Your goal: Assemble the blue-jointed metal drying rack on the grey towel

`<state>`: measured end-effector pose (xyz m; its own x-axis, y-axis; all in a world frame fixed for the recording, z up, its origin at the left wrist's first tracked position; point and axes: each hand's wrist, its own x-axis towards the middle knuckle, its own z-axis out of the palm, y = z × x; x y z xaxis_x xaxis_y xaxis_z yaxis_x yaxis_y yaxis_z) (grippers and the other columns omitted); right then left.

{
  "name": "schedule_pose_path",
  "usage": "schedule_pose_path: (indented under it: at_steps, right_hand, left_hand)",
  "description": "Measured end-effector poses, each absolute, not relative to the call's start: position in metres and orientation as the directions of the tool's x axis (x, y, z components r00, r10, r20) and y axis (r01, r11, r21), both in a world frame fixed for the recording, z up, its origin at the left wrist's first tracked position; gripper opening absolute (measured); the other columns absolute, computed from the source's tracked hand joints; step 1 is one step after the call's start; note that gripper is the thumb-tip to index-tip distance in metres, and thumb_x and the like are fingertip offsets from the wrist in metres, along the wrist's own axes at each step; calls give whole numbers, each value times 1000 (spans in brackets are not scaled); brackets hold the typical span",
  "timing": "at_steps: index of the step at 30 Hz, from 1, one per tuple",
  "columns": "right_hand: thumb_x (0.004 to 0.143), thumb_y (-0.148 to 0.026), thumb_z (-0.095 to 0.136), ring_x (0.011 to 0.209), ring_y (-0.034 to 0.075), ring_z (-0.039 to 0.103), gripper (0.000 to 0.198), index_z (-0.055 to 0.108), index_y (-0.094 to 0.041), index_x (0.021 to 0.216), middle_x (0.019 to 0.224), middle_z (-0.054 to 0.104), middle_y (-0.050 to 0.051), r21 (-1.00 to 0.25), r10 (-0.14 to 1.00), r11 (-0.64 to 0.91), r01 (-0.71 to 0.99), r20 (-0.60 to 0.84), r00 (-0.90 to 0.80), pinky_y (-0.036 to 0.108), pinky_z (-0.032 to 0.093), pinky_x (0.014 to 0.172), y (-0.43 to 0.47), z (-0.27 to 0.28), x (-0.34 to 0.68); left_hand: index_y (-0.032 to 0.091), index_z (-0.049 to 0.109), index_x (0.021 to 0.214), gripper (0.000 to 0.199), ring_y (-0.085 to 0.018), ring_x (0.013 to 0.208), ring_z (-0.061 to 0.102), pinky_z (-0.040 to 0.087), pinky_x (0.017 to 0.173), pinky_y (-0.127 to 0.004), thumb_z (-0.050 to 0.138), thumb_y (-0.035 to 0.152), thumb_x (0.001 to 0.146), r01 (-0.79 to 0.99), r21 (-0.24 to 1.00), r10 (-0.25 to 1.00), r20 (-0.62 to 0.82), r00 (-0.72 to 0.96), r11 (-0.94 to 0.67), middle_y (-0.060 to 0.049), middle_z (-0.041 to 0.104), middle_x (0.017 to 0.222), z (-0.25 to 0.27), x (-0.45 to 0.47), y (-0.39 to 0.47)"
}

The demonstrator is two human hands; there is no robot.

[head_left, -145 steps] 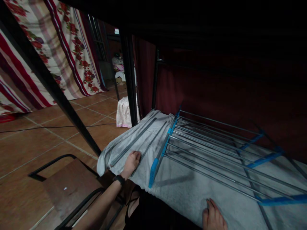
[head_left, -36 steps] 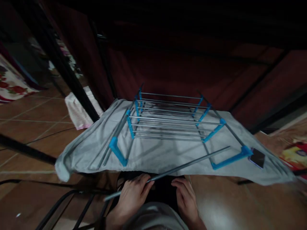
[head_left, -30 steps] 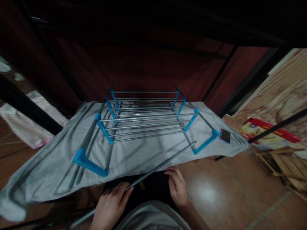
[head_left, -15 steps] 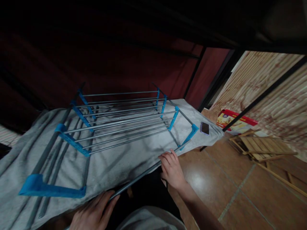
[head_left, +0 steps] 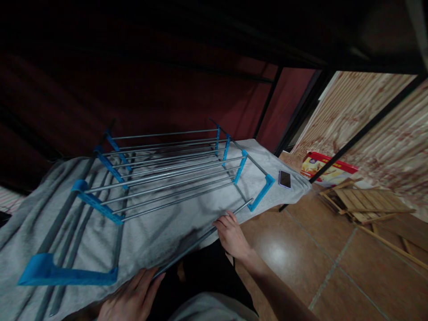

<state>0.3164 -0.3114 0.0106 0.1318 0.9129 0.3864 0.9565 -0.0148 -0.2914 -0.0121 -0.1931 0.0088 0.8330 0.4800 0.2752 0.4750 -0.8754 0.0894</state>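
A long grey metal tube [head_left: 189,248] lies across my lap at the cloth's front edge. My left hand [head_left: 132,294] is closed around its near end, and my right hand [head_left: 230,235] grips it further along. The tube's far tip is close to a blue plastic bracket [head_left: 262,194] at the rack's right corner; whether they touch I cannot tell. The partly assembled rack [head_left: 167,172], with thin metal rods between blue brackets, sits on the grey cloth. A larger blue corner bracket [head_left: 67,275] is at its front left, with loose tubes [head_left: 72,249] beside it.
Near the right end of the grey cloth [head_left: 160,240] lies a phone [head_left: 285,179]. A red and yellow box [head_left: 329,169] and a folded wooden piece [head_left: 371,203] are on the tiled floor [head_left: 301,263] to the right. A black frame post [head_left: 364,129] slants past them.
The tube and my right hand have shifted slightly left, so the tube's tip is now left of the corner bracket instead of overlapping it. Both hands keep hold.
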Motion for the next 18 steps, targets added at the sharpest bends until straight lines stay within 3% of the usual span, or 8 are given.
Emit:
schedule_pose_path:
  at_steps: [7, 18]
  right_hand:
    - [91, -8, 54, 104, 20, 60, 29, 69, -24, 110, 104, 68, 4, -268, 956, -95, 959, 245, 163, 47, 32, 117, -314, -32, 316]
    - [95, -10, 51, 103, 20, 61, 30, 69, -24, 114, 104, 70, 4, -315, 953, -127, 941, 226, 204, 49, 29, 117, -316, -46, 326]
  left_hand:
    - [24, 75, 97, 53, -20, 79, 75, 58, 66, -27, 28, 47, 102, 542, 153, 563, 245, 790, -827, -6, 78, 99, 8, 8, -202]
    - [22, 73, 96, 44, -19, 72, 74, 52, 61, -26, 35, 42, 102, 554, 173, 580, 230, 781, -815, -4, 76, 89, 2, 25, -200]
